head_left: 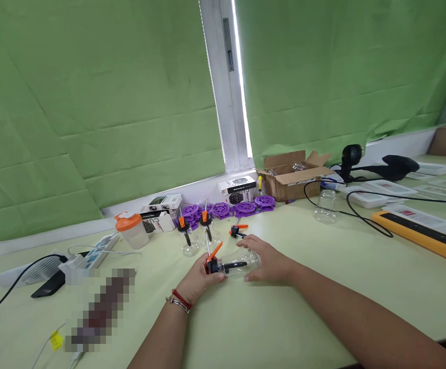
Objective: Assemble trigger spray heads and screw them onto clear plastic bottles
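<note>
Held on its side above the table is a clear bottle [250, 260], its base in the grip of my right hand [271, 261]. My left hand [199, 279] closes around the black cap [212, 266] at its neck, which has an orange lever [215, 250] and a thin metal spout. A black tube runs from the cap into the bottle. Just beyond my right hand lies a loose black cap with an orange lever [238, 230]. Two similar clear bottles, a left one [190, 249] and a right one [214, 238], stand upright behind my left hand with caps on.
Purple plastic parts [246, 207] line the back, near small printed boxes [158, 221] and an open cardboard box [297, 183]. An upside-down glass jar [326, 207] and black cable stand right. An orange-lidded shaker [132, 231] and power strip [102, 248] are left.
</note>
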`<state>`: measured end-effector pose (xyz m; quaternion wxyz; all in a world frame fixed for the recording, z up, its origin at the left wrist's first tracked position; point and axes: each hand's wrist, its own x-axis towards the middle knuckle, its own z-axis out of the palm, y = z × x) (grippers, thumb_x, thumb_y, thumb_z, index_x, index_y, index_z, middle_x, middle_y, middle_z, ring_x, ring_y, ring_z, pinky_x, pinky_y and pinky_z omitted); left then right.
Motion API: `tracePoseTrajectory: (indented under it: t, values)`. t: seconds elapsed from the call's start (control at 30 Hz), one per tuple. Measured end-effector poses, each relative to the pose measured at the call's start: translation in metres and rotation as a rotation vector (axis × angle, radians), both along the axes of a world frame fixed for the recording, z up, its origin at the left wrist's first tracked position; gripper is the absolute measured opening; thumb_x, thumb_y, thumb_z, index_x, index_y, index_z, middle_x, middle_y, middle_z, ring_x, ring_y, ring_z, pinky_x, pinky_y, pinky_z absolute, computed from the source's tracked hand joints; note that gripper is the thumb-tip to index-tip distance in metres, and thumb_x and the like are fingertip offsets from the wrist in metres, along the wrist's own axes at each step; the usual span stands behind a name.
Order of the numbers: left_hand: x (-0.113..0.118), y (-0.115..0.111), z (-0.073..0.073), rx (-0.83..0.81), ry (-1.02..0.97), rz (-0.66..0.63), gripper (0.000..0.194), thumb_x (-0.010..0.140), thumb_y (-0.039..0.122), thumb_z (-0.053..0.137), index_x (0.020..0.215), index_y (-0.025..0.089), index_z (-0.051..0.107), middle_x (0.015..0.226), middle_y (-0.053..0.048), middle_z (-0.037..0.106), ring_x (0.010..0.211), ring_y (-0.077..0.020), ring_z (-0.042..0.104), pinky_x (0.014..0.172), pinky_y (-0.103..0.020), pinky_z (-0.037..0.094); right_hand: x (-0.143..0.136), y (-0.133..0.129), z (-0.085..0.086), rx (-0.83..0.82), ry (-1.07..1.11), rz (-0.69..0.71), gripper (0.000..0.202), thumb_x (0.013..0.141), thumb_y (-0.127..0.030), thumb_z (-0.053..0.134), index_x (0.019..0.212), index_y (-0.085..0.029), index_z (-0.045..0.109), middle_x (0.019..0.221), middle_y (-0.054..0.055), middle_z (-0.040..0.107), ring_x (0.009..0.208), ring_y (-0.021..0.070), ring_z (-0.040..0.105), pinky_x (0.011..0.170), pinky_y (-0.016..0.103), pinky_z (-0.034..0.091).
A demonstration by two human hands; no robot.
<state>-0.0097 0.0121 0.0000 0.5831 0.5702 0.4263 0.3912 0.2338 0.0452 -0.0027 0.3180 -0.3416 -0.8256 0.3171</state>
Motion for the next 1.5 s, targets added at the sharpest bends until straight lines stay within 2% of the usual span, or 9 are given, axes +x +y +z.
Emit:
tracePoseTrajectory:
  t: [0.27, 0.4, 0.5, 0.77, 0.93, 1.1, 1.3, 1.37, 1.5]
  values:
    - [0.001, 0.000, 0.000, 0.023, -0.002, 0.002, 0.045, 0.060, 0.028, 0.076, 0.100, 0.018, 0.057, 0.080, 0.001, 0.056, 0.077, -0.0152, 0.058, 0.077, -0.032, 0.046, 0.001, 0.005, -0.006, -0.087, 0.049, -0.035, 0.085, 0.052, -0.048, 0.079, 0.126, -0.021, 0.046, 0.121, 0.011, 0.050, 0.110, 0.0276, 0.048, 0.093, 0.043, 0.041]
    - [0.001, 0.000, 0.000, 0.001, -0.024, -0.005, 0.044, 0.060, 0.027, 0.077, 0.098, 0.017, 0.058, 0.080, 0.000, 0.056, 0.077, -0.0156, 0.059, 0.078, -0.033, 0.046, 0.001, 0.005, -0.004, -0.132, 0.064, -0.027, 0.086, 0.054, -0.049, 0.077, 0.127, -0.017, 0.045, 0.121, 0.012, 0.051, 0.112, 0.0279, 0.049, 0.093, 0.041, 0.041]
    - [0.002, -0.001, 0.001, -0.002, -0.020, -0.003, 0.044, 0.059, 0.029, 0.077, 0.097, 0.016, 0.059, 0.081, -0.001, 0.056, 0.078, -0.0163, 0.059, 0.079, -0.034, 0.047, 0.002, 0.007, -0.005, -0.140, 0.072, -0.030, 0.084, 0.057, -0.049, 0.076, 0.127, -0.016, 0.045, 0.118, 0.012, 0.054, 0.109, 0.0269, 0.051, 0.093, 0.041, 0.041]
    - [0.004, -0.002, 0.003, 0.022, 0.002, -0.009, 0.059, 0.061, 0.028, 0.076, 0.114, 0.018, 0.053, 0.083, 0.000, 0.056, 0.077, -0.0160, 0.059, 0.076, -0.033, 0.047, 0.005, 0.010, -0.006, -0.136, 0.035, -0.026, 0.073, 0.066, -0.053, 0.069, 0.125, -0.017, 0.045, 0.110, 0.009, 0.056, 0.100, 0.0239, 0.054, 0.088, 0.038, 0.044]
    - [0.004, -0.001, 0.000, 0.034, 0.013, -0.010, 0.049, 0.060, 0.029, 0.077, 0.102, 0.016, 0.056, 0.079, 0.001, 0.055, 0.076, -0.0159, 0.058, 0.075, -0.033, 0.047, 0.004, 0.010, -0.006, -0.160, 0.013, -0.042, 0.067, 0.069, -0.055, 0.065, 0.122, -0.018, 0.047, 0.104, 0.008, 0.057, 0.093, 0.0220, 0.054, 0.083, 0.037, 0.044]
    - [0.002, 0.002, -0.003, 0.023, 0.017, -0.002, 0.054, 0.058, 0.027, 0.078, 0.104, 0.016, 0.053, 0.079, 0.003, 0.052, 0.075, -0.0148, 0.057, 0.076, -0.035, 0.046, 0.004, 0.009, -0.007, -0.221, 0.036, -0.038, 0.070, 0.071, -0.055, 0.064, 0.126, -0.019, 0.042, 0.108, 0.010, 0.056, 0.097, 0.0236, 0.053, 0.086, 0.039, 0.042]
    - [-0.001, 0.004, -0.007, 0.040, 0.042, 0.005, 0.043, 0.057, 0.026, 0.078, 0.089, 0.016, 0.051, 0.077, 0.003, 0.051, 0.074, -0.0131, 0.054, 0.072, -0.030, 0.043, 0.013, 0.010, -0.007, -0.370, 0.085, 0.148, 0.105, 0.056, -0.040, 0.079, 0.138, -0.024, 0.015, 0.135, 0.015, 0.037, 0.116, 0.0256, 0.046, 0.098, 0.042, 0.035]
    - [-0.001, 0.004, -0.006, 0.042, 0.053, 0.016, 0.041, 0.056, 0.026, 0.078, 0.085, 0.017, 0.050, 0.077, 0.004, 0.050, 0.073, -0.0120, 0.053, 0.071, -0.029, 0.042, 0.016, 0.011, -0.007, -0.362, 0.076, 0.169, 0.102, 0.054, -0.034, 0.081, 0.135, -0.024, 0.019, 0.137, 0.014, 0.034, 0.116, 0.0247, 0.045, 0.099, 0.042, 0.036]
    - [0.000, 0.004, -0.006, 0.050, 0.081, 0.038, 0.041, 0.056, 0.024, 0.078, 0.084, 0.017, 0.049, 0.076, 0.004, 0.050, 0.071, -0.0110, 0.052, 0.071, -0.028, 0.041, 0.017, 0.011, -0.008, -0.315, 0.068, 0.152, 0.080, 0.059, -0.032, 0.077, 0.125, -0.024, 0.033, 0.129, 0.011, 0.042, 0.109, 0.0223, 0.050, 0.095, 0.041, 0.040]
